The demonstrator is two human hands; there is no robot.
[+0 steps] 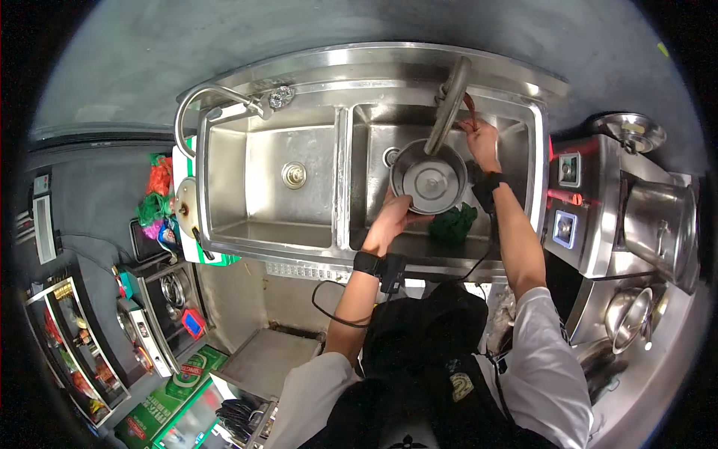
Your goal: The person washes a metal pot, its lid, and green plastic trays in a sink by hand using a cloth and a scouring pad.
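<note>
My left hand grips the near-left side of a round stainless steel pot, thumb at the rim. The pot is held over the right basin of a double steel sink. The grey spout of a tap ends over the pot's far rim. Whether water is running cannot be made out. My right hand has its fingers on the lower end of a red tap lever behind the spout. A crumpled dark green cloth or bag lies in the basin just below the pot.
The left basin has a drain and a curved tap; a steel wool ball sits on the ledge. To the right stand a steel cooker and a large pot. A round lid lies left of the sink.
</note>
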